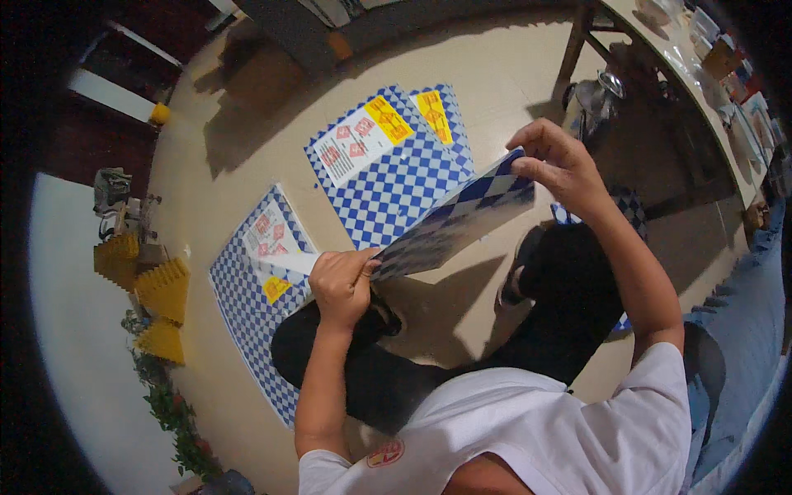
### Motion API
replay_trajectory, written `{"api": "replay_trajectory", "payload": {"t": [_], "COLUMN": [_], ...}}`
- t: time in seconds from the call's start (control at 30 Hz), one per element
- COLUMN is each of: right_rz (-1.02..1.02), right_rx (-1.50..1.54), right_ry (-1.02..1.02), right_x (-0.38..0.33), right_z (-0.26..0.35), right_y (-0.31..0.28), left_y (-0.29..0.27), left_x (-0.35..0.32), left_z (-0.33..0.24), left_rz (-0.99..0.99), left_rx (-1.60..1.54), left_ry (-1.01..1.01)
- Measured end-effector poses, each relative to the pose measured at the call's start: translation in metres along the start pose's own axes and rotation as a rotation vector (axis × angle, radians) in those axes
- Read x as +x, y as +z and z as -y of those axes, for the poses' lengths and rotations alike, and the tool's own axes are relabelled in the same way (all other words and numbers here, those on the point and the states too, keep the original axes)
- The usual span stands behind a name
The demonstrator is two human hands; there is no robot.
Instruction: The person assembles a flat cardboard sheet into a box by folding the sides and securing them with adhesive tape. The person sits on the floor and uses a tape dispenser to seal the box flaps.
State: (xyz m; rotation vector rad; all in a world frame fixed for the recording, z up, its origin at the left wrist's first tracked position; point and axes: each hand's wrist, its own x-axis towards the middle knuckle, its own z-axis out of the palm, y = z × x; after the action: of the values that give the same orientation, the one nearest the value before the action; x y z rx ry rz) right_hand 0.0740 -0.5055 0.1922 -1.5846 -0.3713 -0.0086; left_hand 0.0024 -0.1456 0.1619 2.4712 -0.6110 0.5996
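Between my hands, tilted up over my knees, is a flat blue-and-white checkered sheet (462, 216), seen nearly edge-on. My left hand (340, 287) is closed on its near left end, where a white flap also shows by the fingers. At the far right end, my right hand (561, 165) pinches the upper corner between thumb and fingers. A matching checkered stack (247, 309) with a white-and-yellow label lies on the floor by my left leg. Ahead of me lie another checkered stack (371, 186) and, partly under it, a further checkered piece (459, 136).
A long table (697, 70) with clutter runs along the right, and a metal pot-like thing (606, 87) stands beneath it. Yellow folded pieces (161, 289) and a leafy plant (169, 404) line the left wall. More checkered material (631, 210) shows beyond my right knee.
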Motion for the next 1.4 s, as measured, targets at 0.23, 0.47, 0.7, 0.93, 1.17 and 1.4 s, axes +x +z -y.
{"api": "replay_trajectory", "payload": {"t": [0.23,0.47,0.7,0.93,1.17,1.4], "right_rz": [-0.092,0.104,0.464,0.63,0.703,0.797], "right_rx": [-0.078,-0.623,-0.669,-0.232,-0.28,-0.214], "right_ry": [-0.463,-0.585,-0.195,0.425,0.499,0.607], "right_x": [0.015,-0.001,-0.027,-0.017,-0.01,0.005], "right_z": [0.112,0.126,0.055,-0.025,-0.048,-0.075], "right_y": [0.043,0.079,0.129,0.129,0.137,0.138], "left_y": [0.005,0.029,0.032,0.064,0.091,0.102], "left_x": [0.006,-0.026,-0.047,-0.083,-0.104,-0.106], "left_z": [-0.002,0.001,-0.034,-0.027,-0.007,-0.006], "left_rz": [-0.417,-0.276,-0.124,-0.25,-0.3,-0.351], "left_rx": [-0.196,-0.623,-1.345,-1.535,-1.593,-1.713], "left_ry": [-0.018,-0.428,-0.556,-0.903,-0.961,-0.875]}}
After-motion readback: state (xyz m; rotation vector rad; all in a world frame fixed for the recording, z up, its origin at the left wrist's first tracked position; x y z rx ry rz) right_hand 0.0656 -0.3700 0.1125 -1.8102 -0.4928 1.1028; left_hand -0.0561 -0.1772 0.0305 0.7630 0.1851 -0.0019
